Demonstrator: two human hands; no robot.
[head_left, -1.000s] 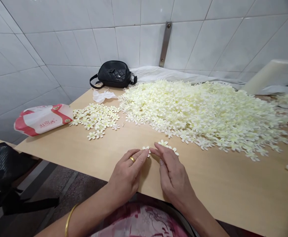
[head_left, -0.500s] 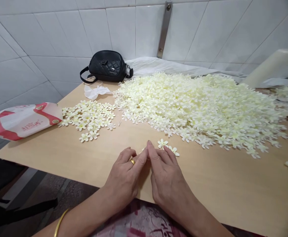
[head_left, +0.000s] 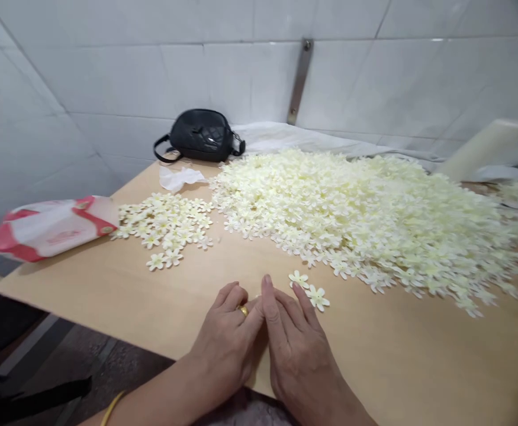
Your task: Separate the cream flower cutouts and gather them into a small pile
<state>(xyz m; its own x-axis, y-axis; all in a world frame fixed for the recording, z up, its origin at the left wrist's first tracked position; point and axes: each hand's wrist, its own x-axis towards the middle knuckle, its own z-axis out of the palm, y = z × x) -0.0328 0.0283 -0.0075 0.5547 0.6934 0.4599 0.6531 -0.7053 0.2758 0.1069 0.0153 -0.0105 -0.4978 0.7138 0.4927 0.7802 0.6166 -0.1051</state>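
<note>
Near the table's front edge, my left hand (head_left: 227, 328) has its fingers curled, with a gold ring on one of them. My right hand (head_left: 296, 340) presses up against it, and the fingertips of both meet. Whatever is pinched between them is hidden; only a small pale speck shows at the fingertips. Just beyond my right fingers lie two loose artificial flowers, a cream one (head_left: 298, 278) and another (head_left: 318, 297), close to its outer fingertip. A big heap of cream five-petalled flowers (head_left: 356, 207) spreads behind. To the left sits a smaller group of flowers (head_left: 170, 219).
A red-and-white bag (head_left: 58, 228) lies at the left beside the small group. Behind are a crumpled white scrap (head_left: 180, 178) and a black quilted purse (head_left: 202, 136). A pale roll (head_left: 485, 148) leans at the back right, near the tiled wall (head_left: 121, 77).
The view has tilted up and shifted slightly, so everything sits lower in the picture. My hands stay together at the same spot, fingertips meeting, with little visible movement.
</note>
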